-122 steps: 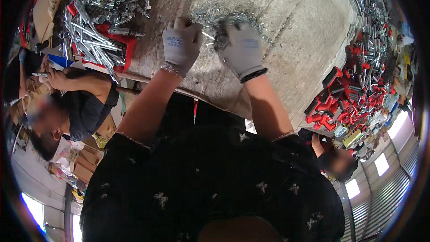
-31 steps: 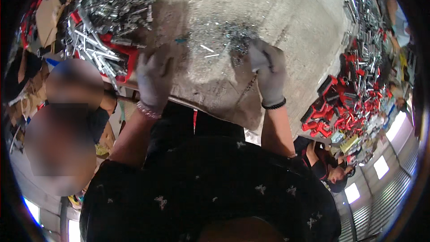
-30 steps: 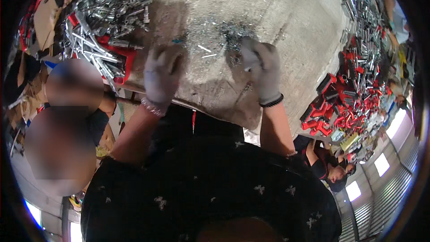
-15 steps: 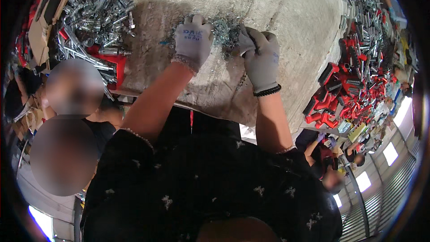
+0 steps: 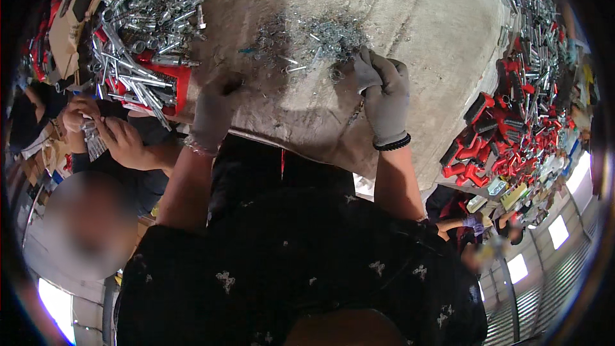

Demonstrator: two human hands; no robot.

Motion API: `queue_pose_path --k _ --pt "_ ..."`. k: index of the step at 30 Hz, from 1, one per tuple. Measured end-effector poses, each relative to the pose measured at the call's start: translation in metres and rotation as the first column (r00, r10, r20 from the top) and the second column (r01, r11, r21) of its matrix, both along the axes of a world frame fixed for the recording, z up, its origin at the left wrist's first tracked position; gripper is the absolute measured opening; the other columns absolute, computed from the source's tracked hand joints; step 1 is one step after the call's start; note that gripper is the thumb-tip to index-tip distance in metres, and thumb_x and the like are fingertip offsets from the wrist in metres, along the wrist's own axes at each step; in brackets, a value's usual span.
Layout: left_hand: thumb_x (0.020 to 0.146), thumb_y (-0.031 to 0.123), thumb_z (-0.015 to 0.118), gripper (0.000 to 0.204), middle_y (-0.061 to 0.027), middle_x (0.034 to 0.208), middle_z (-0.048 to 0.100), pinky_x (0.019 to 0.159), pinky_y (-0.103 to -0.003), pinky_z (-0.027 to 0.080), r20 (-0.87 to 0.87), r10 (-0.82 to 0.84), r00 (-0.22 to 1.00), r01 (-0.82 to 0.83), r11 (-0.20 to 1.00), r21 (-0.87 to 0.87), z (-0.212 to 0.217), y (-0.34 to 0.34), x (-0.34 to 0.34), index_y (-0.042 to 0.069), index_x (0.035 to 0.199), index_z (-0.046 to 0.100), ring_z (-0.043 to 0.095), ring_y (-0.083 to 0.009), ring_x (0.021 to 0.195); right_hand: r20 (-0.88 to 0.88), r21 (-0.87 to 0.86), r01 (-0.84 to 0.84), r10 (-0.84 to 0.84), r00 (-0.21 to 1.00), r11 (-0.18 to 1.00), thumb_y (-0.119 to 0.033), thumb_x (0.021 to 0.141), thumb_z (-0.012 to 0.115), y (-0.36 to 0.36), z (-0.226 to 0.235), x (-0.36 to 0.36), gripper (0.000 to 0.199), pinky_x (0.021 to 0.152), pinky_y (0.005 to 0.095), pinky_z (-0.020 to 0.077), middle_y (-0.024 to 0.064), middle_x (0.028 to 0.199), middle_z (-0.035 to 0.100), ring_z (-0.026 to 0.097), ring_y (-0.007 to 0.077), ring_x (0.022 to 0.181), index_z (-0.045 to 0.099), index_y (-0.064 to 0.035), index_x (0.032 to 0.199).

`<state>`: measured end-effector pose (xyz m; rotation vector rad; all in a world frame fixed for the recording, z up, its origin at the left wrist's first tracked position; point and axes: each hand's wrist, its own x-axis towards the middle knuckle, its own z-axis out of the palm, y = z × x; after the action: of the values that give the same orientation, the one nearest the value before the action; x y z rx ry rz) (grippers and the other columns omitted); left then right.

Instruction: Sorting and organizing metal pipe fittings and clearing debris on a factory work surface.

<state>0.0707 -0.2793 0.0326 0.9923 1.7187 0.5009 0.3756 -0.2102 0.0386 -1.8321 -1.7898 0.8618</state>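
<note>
A heap of small shiny metal parts (image 5: 320,33) lies on the pale worn tabletop (image 5: 423,19) in front of me. My right hand (image 5: 385,95), in a grey glove with a black wristband, sits at the heap's near right edge. Its fingers are curled around a few small metal parts, and a short chain-like piece (image 5: 354,114) dangles beside the palm. My left hand (image 5: 214,114), also in a grey glove, is blurred and hovers over the table's near edge, left of the heap. Its grip is unclear.
A big pile of silver tubes and sockets (image 5: 144,9) over a red tray (image 5: 174,84) fills the left side. Red-handled tools and metal pieces (image 5: 506,128) crowd the right edge. A seated person's hands (image 5: 106,131) work at lower left; another person (image 5: 474,227) is at lower right.
Half a second ago both hands were in the heap. My left hand has since pulled back toward the near table edge, and my right hand has drawn slightly back and right.
</note>
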Motion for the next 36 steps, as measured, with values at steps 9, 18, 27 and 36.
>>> queue_pose_path --k 9,18,27,36 --pt "0.087 0.011 0.070 0.027 -0.0065 0.086 0.071 0.073 -0.029 0.051 -0.100 0.116 0.988 -0.110 0.992 0.065 -0.009 0.012 0.034 0.002 0.112 0.069 0.063 -0.0106 0.079 -0.093 -0.050 -0.151 0.146 0.985 0.987 0.001 0.079 0.061 -0.017 0.004 -0.030 0.028 0.084 0.0442 0.0522 0.0176 0.101 0.068 0.064 0.0370 0.096 0.070 -0.0049 0.105" --pt "0.086 0.015 0.071 0.017 -0.0121 0.088 0.073 0.071 -0.034 0.053 -0.156 0.183 0.971 -0.150 0.969 0.198 -0.025 0.020 0.015 0.006 0.100 0.073 0.069 -0.0206 0.079 -0.116 -0.141 -0.269 0.254 0.960 0.953 0.001 0.076 0.065 -0.017 -0.011 -0.032 0.026 0.084 0.0431 0.0526 0.0191 0.100 0.067 0.064 0.0379 0.096 0.070 -0.0044 0.101" --pt "0.086 0.021 0.067 0.013 -0.0123 0.099 0.066 0.082 -0.044 0.054 -0.688 -0.253 0.680 0.401 0.914 0.061 -0.039 0.087 0.048 0.011 0.092 0.071 0.067 -0.0319 0.091 -0.146 -0.172 -0.284 0.260 0.954 0.943 -0.007 0.083 0.065 -0.007 0.011 -0.061 0.028 0.083 0.0372 0.0515 0.0165 0.103 0.065 0.065 0.0312 0.094 0.069 -0.0035 0.111" --pt "0.087 0.019 0.064 0.018 -0.0146 0.105 0.069 0.083 -0.040 0.055 -0.667 -0.431 0.607 0.461 0.875 -0.146 -0.032 0.104 0.049 0.005 0.096 0.072 0.068 -0.0299 0.101 -0.173 -0.143 -0.219 0.194 0.966 0.965 0.002 0.079 0.060 -0.015 0.002 -0.055 0.028 0.086 0.0425 0.0513 0.0169 0.103 0.068 0.062 0.0363 0.098 0.069 -0.0039 0.104"
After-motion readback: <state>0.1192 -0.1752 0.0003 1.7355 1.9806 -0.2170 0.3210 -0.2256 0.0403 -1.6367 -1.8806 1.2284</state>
